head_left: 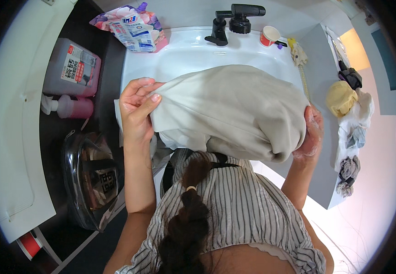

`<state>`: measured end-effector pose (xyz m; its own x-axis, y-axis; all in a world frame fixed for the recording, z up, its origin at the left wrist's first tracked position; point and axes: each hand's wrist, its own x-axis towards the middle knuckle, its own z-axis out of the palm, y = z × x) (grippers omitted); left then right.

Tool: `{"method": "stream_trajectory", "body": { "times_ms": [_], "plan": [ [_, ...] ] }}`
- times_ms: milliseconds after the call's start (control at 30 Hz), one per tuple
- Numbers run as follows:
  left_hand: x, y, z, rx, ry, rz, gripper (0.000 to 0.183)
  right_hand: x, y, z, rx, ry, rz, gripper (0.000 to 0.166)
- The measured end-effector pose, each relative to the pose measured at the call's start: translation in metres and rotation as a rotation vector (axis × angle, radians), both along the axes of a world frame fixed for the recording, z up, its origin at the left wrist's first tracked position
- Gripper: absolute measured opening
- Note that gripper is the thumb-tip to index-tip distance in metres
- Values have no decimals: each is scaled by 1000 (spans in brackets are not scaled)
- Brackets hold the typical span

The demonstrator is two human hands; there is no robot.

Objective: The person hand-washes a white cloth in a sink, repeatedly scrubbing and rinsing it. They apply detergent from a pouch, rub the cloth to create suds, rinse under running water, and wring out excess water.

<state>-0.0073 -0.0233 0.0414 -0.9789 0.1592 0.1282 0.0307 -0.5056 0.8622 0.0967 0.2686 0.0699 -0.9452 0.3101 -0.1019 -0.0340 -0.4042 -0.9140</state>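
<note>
A light grey-beige cloth or garment (pixel 232 106) is spread between my two hands, over the front of a white washbasin (pixel 191 58). My left hand (pixel 138 106) pinches its upper left edge between thumb and fingers. At the cloth's right end, my right hand (pixel 310 132) holds the side, with soap suds on the palm and wrist; some of its fingers are hidden behind the fabric. The cloth bulges in the middle and hangs in folds at the lower right. Behind the basin stands a black faucet (pixel 218 30).
A detergent pouch (pixel 136 32) and a paper cup (pixel 270 36) stand on the basin's rim. Left are a jug of pink liquid (pixel 71 68), a pump bottle (pixel 71 107) and a clear-and-black bag (pixel 93 181). Several small cloth items, one a yellow bundle (pixel 341 99), lie along the right ledge.
</note>
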Motion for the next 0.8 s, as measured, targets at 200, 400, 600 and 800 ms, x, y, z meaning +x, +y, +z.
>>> {"method": "stream_trajectory", "body": {
  "times_ms": [200, 400, 600, 800],
  "plan": [
    [-5, -1, 3, -53, 47, 15, 31, 6, 6, 23, 321, -17, -96, 37],
    [-9, -4, 12, -191, 104, 58, 32, 7, 9, 54, 490, -118, -142, 38],
    [-11, -3, 8, -142, 84, 37, 32, 8, -1, 75, 311, -116, -143, 39],
    [-16, -19, 1, -105, 123, -182, 34, 10, -7, 78, 519, 15, -221, 39]
  ]
}}
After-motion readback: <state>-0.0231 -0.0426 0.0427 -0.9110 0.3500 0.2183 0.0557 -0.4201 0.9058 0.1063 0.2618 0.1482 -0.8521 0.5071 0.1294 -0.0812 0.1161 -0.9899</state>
